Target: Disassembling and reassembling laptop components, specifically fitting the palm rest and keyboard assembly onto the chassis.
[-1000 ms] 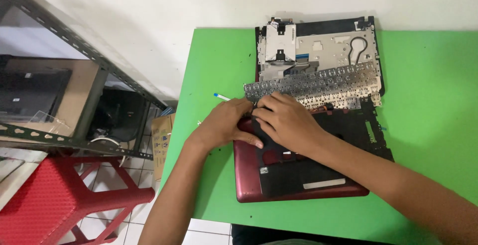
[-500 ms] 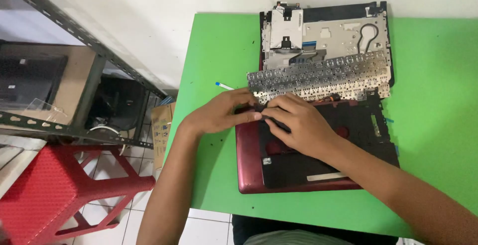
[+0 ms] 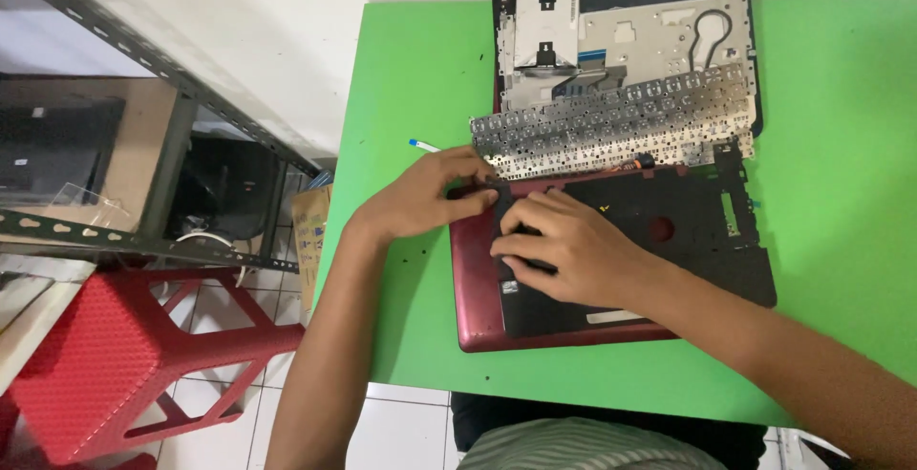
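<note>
Both of your hands were pressed flat with fingers curled onto the opened laptop, neither one clenched around anything that could be lifted: your left hand (image 3: pixel 420 198) pinched at the upper left corner of the dark red laptop base (image 3: pixel 478 288), fingertips touching the edge where the black inner frame (image 3: pixel 697 241) met the red shell, while your right hand (image 3: pixel 564 245) lay on top of that black frame, fingers bent down against its left portion. Whether any small part sat under your right fingers could not be told. Around them, the green table (image 3: pixel 841 145) carried everything, set against a white wall (image 3: pixel 267 40). Beside the table, on your left, stood a grey metal shelving rack (image 3: pixel 115 231) with dark boxes on it, and below it a red plastic stool (image 3: pixel 105 365) on the white tiled floor. On the table, beyond the red base, lay the laptop's other half (image 3: pixel 659 31), a silver metal plate in a black housing, with a looped cable near its upper right. Across the seam between the two halves rested the keyboard (image 3: pixel 611 126), flipped so its silvery metal underside faced up, tilted slightly, its near edge just above your fingers. Smallest of all, a thin white ribbon strip with a blue tip (image 3: pixel 422 145) lay on the green surface just beyond your left hand.
</note>
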